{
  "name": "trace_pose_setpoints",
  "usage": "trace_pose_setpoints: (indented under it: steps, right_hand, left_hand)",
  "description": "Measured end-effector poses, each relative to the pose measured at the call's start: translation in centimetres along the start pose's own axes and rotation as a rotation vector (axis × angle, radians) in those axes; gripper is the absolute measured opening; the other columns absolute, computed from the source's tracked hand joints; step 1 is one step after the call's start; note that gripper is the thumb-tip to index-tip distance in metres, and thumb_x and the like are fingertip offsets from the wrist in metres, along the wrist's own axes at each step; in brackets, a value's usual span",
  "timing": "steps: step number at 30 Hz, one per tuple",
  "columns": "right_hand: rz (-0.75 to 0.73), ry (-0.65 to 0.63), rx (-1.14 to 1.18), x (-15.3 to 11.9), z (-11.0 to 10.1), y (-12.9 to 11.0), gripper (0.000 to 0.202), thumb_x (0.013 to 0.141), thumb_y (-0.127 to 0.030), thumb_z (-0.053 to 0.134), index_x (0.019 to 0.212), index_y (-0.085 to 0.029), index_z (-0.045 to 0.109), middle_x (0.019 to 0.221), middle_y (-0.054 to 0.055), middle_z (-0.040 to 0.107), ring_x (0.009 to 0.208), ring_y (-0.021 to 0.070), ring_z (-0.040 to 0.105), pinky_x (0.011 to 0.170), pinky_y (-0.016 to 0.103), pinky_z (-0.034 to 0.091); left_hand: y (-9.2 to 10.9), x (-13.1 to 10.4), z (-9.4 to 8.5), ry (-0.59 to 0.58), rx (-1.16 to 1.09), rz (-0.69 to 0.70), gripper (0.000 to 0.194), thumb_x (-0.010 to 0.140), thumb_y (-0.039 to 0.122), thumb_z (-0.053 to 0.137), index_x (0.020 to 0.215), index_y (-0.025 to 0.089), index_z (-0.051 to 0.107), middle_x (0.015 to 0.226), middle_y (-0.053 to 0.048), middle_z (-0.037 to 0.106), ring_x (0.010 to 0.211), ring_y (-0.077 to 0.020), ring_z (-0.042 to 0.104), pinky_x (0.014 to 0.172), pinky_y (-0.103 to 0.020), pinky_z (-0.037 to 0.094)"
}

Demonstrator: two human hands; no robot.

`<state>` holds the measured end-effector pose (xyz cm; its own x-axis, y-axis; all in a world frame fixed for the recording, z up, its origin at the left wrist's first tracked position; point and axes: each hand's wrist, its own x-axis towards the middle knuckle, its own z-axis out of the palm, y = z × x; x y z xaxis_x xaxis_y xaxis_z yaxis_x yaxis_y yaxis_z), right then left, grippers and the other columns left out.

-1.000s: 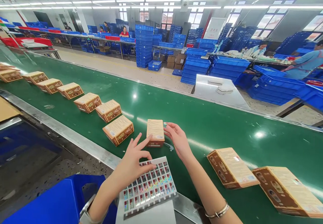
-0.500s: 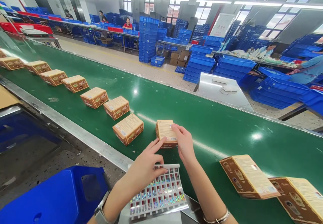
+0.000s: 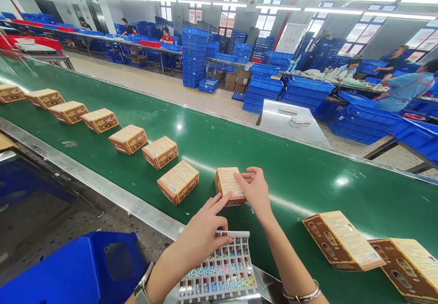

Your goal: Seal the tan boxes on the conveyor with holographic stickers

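A small brown-and-cream carton stands on the green conveyor belt in front of me. My left hand grips the top edge of a sheet of shiny stickers between thumb and bent fingers, while its index finger rests on the near edge of the carton. My right hand is at the carton's right side. One of its fingertips touches the printed top, and the other fingers are loosely curled and raised apart. Whether a sticker lies under that fingertip is hidden.
Similar cartons stand in a row to the left. Two more cartons stand on the right, each with a shiny sticker on top. A blue plastic bin is at the lower left. Beyond the belt are stacked blue crates and several people at tables.
My right hand's fingers have lifted from the carton's side, with one fingertip still on its top. My left hand keeps the sheet and its touch on the carton. The view has shifted slightly.
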<state>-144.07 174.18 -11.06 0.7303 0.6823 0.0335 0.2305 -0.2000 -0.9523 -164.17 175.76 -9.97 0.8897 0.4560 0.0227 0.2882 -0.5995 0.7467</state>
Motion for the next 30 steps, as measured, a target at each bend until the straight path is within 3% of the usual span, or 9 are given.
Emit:
trace_pose_setpoints:
  steps: [2,4,7,10,13,16,20,27,30]
  right_hand:
    - [-0.009,0.009,-0.031,0.4,-1.0,0.1,0.042,0.075,-0.048,0.069,0.102,-0.020,0.053,0.082,0.006,0.073,0.069,0.0234,0.068,0.063,0.035,0.051]
    - [-0.027,0.005,-0.048,0.2,-2.1,-0.4,0.036,0.080,-0.045,0.064,0.102,-0.019,0.053,0.083,0.007,0.073,0.072,0.0239,0.069,0.068,0.037,0.053]
    - [-0.162,-0.061,-0.098,-2.3,-4.2,-2.4,0.027,0.087,-0.042,0.060,0.103,-0.020,0.057,0.100,0.008,0.072,0.090,0.0233,0.069,0.082,0.038,0.053]
    - [-0.481,-0.423,-0.257,-6.4,-6.2,-4.5,0.018,0.095,-0.035,0.056,0.108,-0.024,0.062,0.106,0.005,0.070,0.098,0.0200,0.067,0.088,0.035,0.053]
    - [-0.646,-0.641,-0.385,-9.7,-7.4,-5.0,0.017,0.099,-0.024,0.053,0.114,-0.027,0.061,0.102,0.002,0.069,0.093,0.0174,0.067,0.082,0.030,0.055]
    - [-0.704,-0.579,-0.465,-10.7,-7.6,-4.0,0.022,0.101,-0.020,0.046,0.119,-0.025,0.058,0.101,0.005,0.068,0.090,0.0181,0.067,0.077,0.031,0.056]
    - [-0.796,-0.469,-0.547,-10.3,-7.3,-3.3,0.024,0.101,-0.021,0.046,0.122,-0.021,0.056,0.103,0.008,0.070,0.095,0.0223,0.066,0.082,0.038,0.055]
    - [-0.990,-0.397,-0.595,-10.9,-5.8,-4.4,0.016,0.100,-0.014,0.048,0.101,-0.022,0.062,0.102,0.004,0.071,0.102,0.0226,0.064,0.098,0.047,0.040]
    - [-0.996,-0.386,-0.620,-11.1,-5.6,-4.2,0.017,0.099,-0.012,0.047,0.107,-0.020,0.060,0.109,0.007,0.070,0.106,0.0240,0.062,0.099,0.047,0.040]
  left_hand:
    - [0.5,-0.1,-0.1,-0.008,-0.011,-0.005,0.016,0.081,0.022,0.075,0.071,0.019,0.064,0.163,-0.001,0.029,0.139,-0.0311,0.045,0.111,-0.044,0.041]
    - [0.9,-0.5,-0.5,0.002,-0.023,-0.032,0.015,0.085,0.025,0.072,0.073,0.020,0.066,0.157,-0.002,0.042,0.114,-0.0254,0.066,0.095,-0.036,0.050]
    - [1.7,-1.1,-1.5,0.026,0.000,-0.095,0.015,0.089,0.031,0.069,0.078,0.022,0.070,0.112,-0.001,0.075,0.080,-0.0167,0.069,0.072,-0.026,0.047]
    - [2.8,-1.4,-2.6,0.019,0.019,-0.146,0.020,0.088,0.039,0.068,0.080,0.022,0.073,0.067,0.003,0.070,0.065,-0.0140,0.062,0.059,-0.023,0.038]
    - [3.7,-1.5,-3.4,-0.017,-0.065,-0.178,0.020,0.086,0.041,0.070,0.082,0.021,0.073,0.067,0.004,0.068,0.064,-0.0131,0.059,0.056,-0.022,0.035]
    - [4.0,-1.8,-4.0,-0.039,-0.134,-0.221,0.014,0.083,0.035,0.071,0.090,0.024,0.072,0.076,0.004,0.072,0.070,-0.0145,0.063,0.060,-0.022,0.038]
    - [3.4,-2.4,-4.4,-0.017,-0.039,-0.269,0.019,0.091,0.036,0.060,0.085,0.024,0.073,0.079,0.003,0.074,0.072,-0.0158,0.063,0.063,-0.023,0.038]
    - [3.2,-2.8,-4.2,-0.048,0.093,-0.187,0.026,0.097,0.040,0.054,0.085,0.026,0.072,0.075,0.005,0.072,0.067,-0.0134,0.061,0.062,-0.024,0.033]
    - [3.4,-2.7,-4.2,-0.082,0.122,-0.165,0.026,0.098,0.038,0.052,0.084,0.025,0.070,0.074,0.004,0.071,0.068,-0.0139,0.061,0.061,-0.024,0.031]
